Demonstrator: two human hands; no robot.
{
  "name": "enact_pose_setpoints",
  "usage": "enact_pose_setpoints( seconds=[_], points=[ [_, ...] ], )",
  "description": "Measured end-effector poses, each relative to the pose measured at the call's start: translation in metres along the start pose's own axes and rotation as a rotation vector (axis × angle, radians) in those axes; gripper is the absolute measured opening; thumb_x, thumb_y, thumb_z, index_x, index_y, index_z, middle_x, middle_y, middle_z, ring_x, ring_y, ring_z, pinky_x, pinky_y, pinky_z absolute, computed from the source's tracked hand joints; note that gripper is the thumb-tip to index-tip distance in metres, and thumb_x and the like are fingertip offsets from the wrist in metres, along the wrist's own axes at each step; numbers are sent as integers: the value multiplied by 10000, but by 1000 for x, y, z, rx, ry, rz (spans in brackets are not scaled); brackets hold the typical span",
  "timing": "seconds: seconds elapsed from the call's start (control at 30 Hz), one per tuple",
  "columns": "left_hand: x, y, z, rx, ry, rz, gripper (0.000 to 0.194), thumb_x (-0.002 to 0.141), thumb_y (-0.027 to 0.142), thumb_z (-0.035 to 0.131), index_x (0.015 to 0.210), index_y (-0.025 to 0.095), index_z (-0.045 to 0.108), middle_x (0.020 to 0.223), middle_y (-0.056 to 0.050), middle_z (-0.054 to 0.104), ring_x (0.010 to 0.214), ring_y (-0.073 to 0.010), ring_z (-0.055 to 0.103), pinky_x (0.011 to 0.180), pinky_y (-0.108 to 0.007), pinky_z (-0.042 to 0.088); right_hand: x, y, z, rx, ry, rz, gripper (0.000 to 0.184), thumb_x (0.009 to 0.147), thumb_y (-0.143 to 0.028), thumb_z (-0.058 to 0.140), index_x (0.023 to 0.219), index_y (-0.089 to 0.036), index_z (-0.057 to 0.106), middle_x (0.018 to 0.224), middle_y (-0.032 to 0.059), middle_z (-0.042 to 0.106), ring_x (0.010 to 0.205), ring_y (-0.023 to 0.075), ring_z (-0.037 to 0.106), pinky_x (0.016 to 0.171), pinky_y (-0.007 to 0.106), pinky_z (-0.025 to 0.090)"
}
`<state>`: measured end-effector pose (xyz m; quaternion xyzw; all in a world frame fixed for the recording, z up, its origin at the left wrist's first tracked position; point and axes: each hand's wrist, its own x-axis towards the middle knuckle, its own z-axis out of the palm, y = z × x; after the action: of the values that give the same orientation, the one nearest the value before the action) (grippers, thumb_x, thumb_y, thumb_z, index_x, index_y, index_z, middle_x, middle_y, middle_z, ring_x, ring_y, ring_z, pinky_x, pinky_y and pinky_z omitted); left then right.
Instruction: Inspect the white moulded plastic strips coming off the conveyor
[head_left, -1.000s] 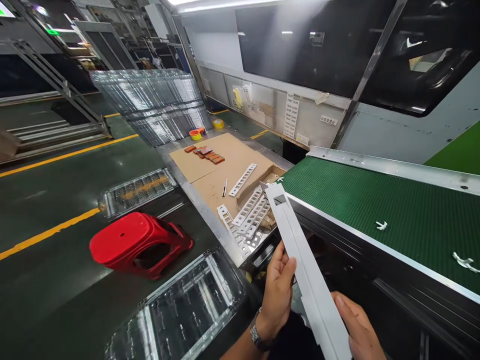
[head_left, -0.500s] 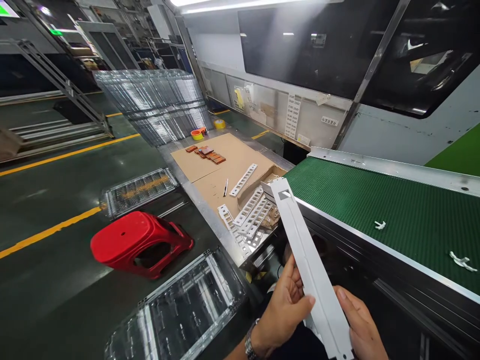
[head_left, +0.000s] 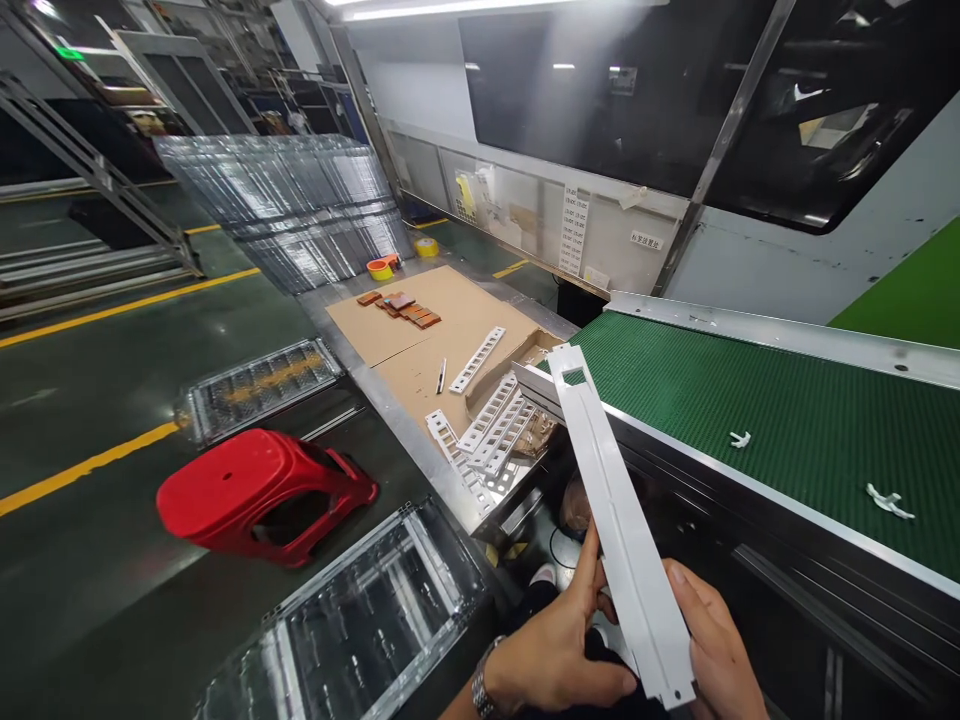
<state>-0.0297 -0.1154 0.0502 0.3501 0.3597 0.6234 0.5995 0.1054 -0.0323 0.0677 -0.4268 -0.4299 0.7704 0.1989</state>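
A long, narrow white panel (head_left: pixel 619 525) with a rectangular cutout near its far end slants up from my hands. My left hand (head_left: pixel 562 640), wearing a metal-band watch, holds it from the left; the fingers go behind the panel and the thumb lies low beside its edge. On the opposite side, my right hand (head_left: pixel 712 635) grips the near part, its fingertips hidden beneath. Beyond the panel's far end, slotted white strips (head_left: pixel 499 425) lie in and around an open cardboard box (head_left: pixel 536 350).
A green conveyor belt (head_left: pixel 675 390) with two small white pieces runs along the right. On the cardboard-covered table (head_left: pixel 405 370) lie reddish-brown blocks (head_left: pixel 409 308), a pen-like tool (head_left: pixel 441 376) and tape (head_left: pixel 382 267). A red stool (head_left: pixel 262 490) and clear trays (head_left: pixel 360 620) stand left.
The view has turned slightly right, so the surroundings shift left. My left thumb has come off the panel's face and moved lower; my right hand keeps its grip.
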Motion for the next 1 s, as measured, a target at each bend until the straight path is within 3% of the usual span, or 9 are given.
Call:
enact_pose_setpoints(
  seconds=[0.1, 0.2, 0.33, 0.47, 0.67, 0.77, 0.83, 0.9, 1.0],
  points=[
    [-2, -2, -3, 23, -23, 22, 985, 656, 346, 749, 1432, 250, 150, 1292, -143, 446, 1056, -307, 525, 950, -464, 368, -1, -1, 1, -40, -16, -25, 381, 839, -491, 486, 778, -149, 643, 641, 3, 589, 555, 91, 459, 511, 193, 388],
    [-3, -2, -4, 18, 1, 46, 868, 726, 363, 704, 1423, 260, 197, 1349, -128, 405, 1122, -304, 476, 990, -456, 327, -2, -1, 1, -20, -33, -20, 368, 844, -477, 487, 786, -151, 647, 623, -6, 564, 552, 87, 447, 515, 191, 389],
    [-1, -1, -1, -41, 86, 99, 666, 839, 319, 592, 1406, 296, 244, 1416, -72, 346, 1222, -271, 387, 1023, -414, 299, -3, -1, 3, 27, -65, 1, 343, 855, -455, 480, 778, -160, 636, 610, -22, 515, 567, 88, 424, 515, 191, 383],
    [5, -1, 1, -120, 187, 159, 532, 875, 259, 543, 1367, 307, 346, 1397, -36, 394, 1271, -248, 335, 1061, -377, 250, -6, -1, 6, 23, -34, 2, 373, 846, -470, 487, 711, -142, 602, 566, -35, 472, 520, 67, 367, 481, 179, 340],
    [15, 0, 7, -349, 378, 190, 486, 868, 267, 555, 1333, 272, 413, 1297, -60, 505, 1178, -244, 438, 972, -336, 358, -6, 12, 2, -24, -98, -3, 393, 871, -481, 429, 713, -155, 582, 585, -29, 455, 548, 81, 365, 511, 194, 345],
    [17, 2, 9, -441, 397, 176, 478, 878, 215, 533, 1338, 249, 405, 1196, -82, 570, 1048, -220, 525, 870, -315, 421, -4, 18, -3, -108, -141, -42, 398, 878, -479, 416, 690, -163, 570, 609, -22, 459, 579, 93, 371, 547, 202, 358],
    [16, 4, 9, -460, 389, 165, 488, 876, 187, 531, 1342, 237, 396, 1148, -90, 590, 997, -219, 550, 831, -317, 439, 0, 20, -9, -215, -123, -90, 344, 872, -487, 418, 836, -187, 583, 708, 0, 542, 657, 123, 451, 630, 227, 408],
    [15, 3, 9, -472, 401, 159, 493, 868, 172, 541, 1338, 233, 400, 1133, -91, 596, 1002, -226, 552, 843, -329, 439, 4, 19, -14, -299, -74, -131, 374, 864, -512, 409, 1077, -225, 519, 952, 43, 603, 862, 173, 525, 796, 282, 437],
    [14, 2, 9, -483, 409, 140, 490, 862, 165, 548, 1328, 224, 409, 1118, -95, 604, 1013, -237, 554, 877, -354, 430, 9, 16, -17, -384, -45, -214, 538, 825, -555, 443, 1274, -275, 348, 1271, 73, 486, 1149, 223, 450, 980, 380, 367]
  ],
)
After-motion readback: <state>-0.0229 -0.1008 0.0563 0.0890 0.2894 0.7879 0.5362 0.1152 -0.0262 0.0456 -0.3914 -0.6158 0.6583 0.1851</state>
